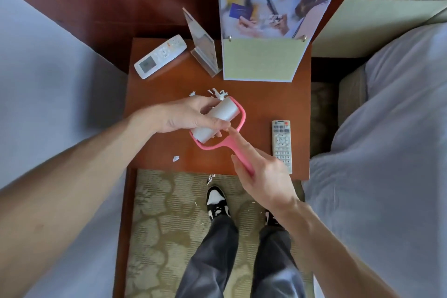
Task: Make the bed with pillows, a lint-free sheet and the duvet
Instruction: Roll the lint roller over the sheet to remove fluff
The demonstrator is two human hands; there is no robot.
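A pink lint roller [219,126] with a white sticky roll hangs just above the wooden nightstand [169,143]. My left hand [186,116] wraps around the white roll from the left. My right hand [261,172] grips the pink handle, its index finger stretched along it up to the roll. Torn white paper scraps [219,93] lie on the nightstand behind the roller, and one more scrap [175,158] sits near its front edge. A bed with a pale sheet [48,104] fills the left side. Another bed with a rumpled pale duvet [387,152] fills the right.
On the nightstand are a white air-conditioner remote [159,57], a clear acrylic sign holder [203,46], a standing calendar [266,31] and a grey TV remote [281,145]. Patterned carpet [164,225] lies between the beds, with my legs and black-and-white shoes [217,203] on it.
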